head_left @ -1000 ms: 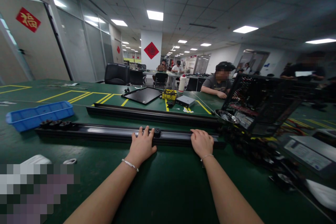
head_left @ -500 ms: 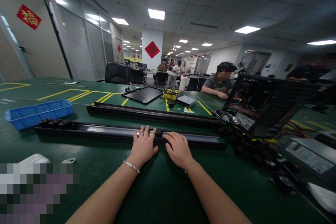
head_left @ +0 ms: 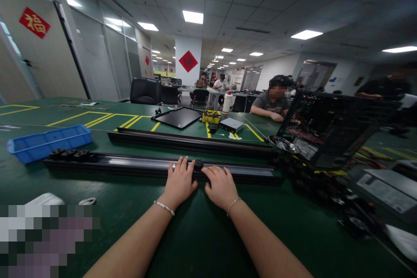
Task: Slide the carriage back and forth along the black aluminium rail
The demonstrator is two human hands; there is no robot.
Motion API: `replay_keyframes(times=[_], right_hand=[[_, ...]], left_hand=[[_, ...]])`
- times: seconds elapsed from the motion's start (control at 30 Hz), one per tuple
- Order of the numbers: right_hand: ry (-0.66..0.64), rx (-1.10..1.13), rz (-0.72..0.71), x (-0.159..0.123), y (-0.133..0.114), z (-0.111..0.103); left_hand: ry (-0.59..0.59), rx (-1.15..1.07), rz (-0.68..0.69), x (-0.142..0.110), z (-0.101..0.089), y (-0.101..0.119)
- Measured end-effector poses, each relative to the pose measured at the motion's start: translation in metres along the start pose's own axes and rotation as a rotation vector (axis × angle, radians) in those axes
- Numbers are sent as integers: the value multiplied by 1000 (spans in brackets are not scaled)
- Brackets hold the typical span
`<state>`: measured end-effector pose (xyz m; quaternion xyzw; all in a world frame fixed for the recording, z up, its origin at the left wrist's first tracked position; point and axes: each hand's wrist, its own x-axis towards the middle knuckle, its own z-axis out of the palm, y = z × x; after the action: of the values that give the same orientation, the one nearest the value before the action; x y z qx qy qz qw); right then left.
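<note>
A long black rail (head_left: 137,164) with a shiny grey channel lies across the green table in front of me. On it, between my hands, sits a small black block (head_left: 198,164). My left hand (head_left: 180,180) rests on the rail just left of the block, fingers spread. From the other side, my right hand (head_left: 221,186) lies over the rail's near edge with fingers apart and bent, its index fingertip at the block's right side. Whether the left fingertips touch the block I cannot tell. Several similar black pieces (head_left: 69,154) stand at the rail's left end.
Behind lies a second black rail (head_left: 192,142). A blue bin (head_left: 48,142) stands left, an open computer case (head_left: 329,130) and metal bowl (head_left: 282,144) right. Farther back are a flat black panel (head_left: 178,117), a grey box (head_left: 232,125) and a seated person (head_left: 272,100).
My right index finger has shifted slightly left against the block. The view has moved a little; otherwise both hands stay around the block on the rail.
</note>
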<state>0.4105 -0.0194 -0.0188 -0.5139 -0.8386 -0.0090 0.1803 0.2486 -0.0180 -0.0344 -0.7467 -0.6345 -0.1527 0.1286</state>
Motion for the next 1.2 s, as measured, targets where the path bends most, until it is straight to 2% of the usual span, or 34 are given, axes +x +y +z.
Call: replay_keyframes(times=[0.7, 1.03, 1.2], right_hand=[[-34, -26, 27, -1, 8, -4], [-46, -52, 14, 1, 9, -4], [-44, -48, -4, 1, 11, -5]], left_hand=[[35, -17, -21, -1, 1, 0], [-23, -35, -43, -1, -7, 2], [-7, -48, -41, -1, -7, 2]])
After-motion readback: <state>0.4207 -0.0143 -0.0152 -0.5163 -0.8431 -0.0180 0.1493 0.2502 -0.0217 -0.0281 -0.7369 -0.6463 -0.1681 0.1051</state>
